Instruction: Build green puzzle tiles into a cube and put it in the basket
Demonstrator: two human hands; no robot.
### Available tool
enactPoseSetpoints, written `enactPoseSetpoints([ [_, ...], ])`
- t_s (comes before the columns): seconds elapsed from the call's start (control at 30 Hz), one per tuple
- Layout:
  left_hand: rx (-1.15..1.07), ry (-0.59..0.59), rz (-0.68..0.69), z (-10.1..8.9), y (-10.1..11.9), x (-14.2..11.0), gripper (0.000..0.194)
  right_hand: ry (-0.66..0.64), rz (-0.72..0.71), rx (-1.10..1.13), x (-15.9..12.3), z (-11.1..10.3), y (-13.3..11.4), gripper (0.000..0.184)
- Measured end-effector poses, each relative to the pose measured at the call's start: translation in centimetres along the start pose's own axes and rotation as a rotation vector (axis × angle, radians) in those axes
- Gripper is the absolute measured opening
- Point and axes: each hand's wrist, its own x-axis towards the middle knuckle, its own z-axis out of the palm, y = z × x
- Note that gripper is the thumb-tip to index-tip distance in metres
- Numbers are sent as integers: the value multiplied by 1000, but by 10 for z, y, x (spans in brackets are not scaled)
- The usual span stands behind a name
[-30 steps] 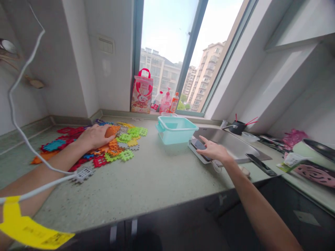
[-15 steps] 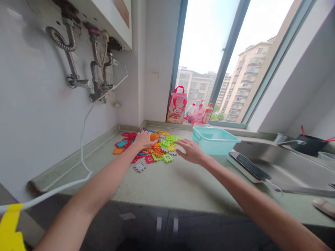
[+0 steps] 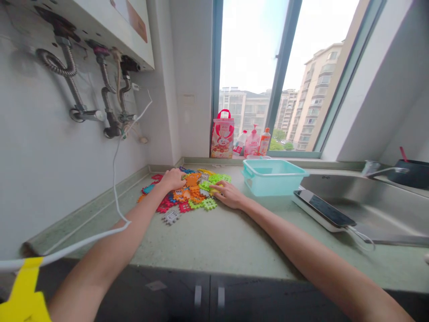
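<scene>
Red, orange and lime tiles (image 3: 183,195) lie in a loose, overlapping heap on the counter (image 3: 214,243), near its back left corner; one grey tile (image 3: 171,216) sits at the front edge. Left hand (image 3: 172,179) rests on the heap's left part, fingers bent over the pieces; whether it grips one cannot be determined. Right hand (image 3: 228,195) reaches the heap's right edge, fingers on lime and yellow pieces; grip likewise unconfirmed. Right of the heap stands a turquoise tub (image 3: 275,182), then a phone (image 3: 323,208) beside the sink (image 3: 378,208). Bottles (image 3: 254,143) and a bag (image 3: 222,139) stand behind, at the window (image 3: 276,80).
</scene>
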Motion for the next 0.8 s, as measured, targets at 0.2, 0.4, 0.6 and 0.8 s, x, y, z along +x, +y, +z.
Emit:
enactPoseSetpoints([
  [0.2, 30, 53, -14, -9, -4, -4, 35, 54, -20, 60, 1, -1, -1, 23],
  [0.4, 3, 259, -57, -30, 6, -14, 41, 89, 46, 105, 4, -1, -1, 12],
  [0.6, -231, 476, 446, -49, 68, -34, 34, 318, 215, 164, 2, -15, 9, 29],
  [0.8, -246, 261, 939, -36, 122, -47, 32, 386, 260, 240, -13, -45, 28, 36],
])
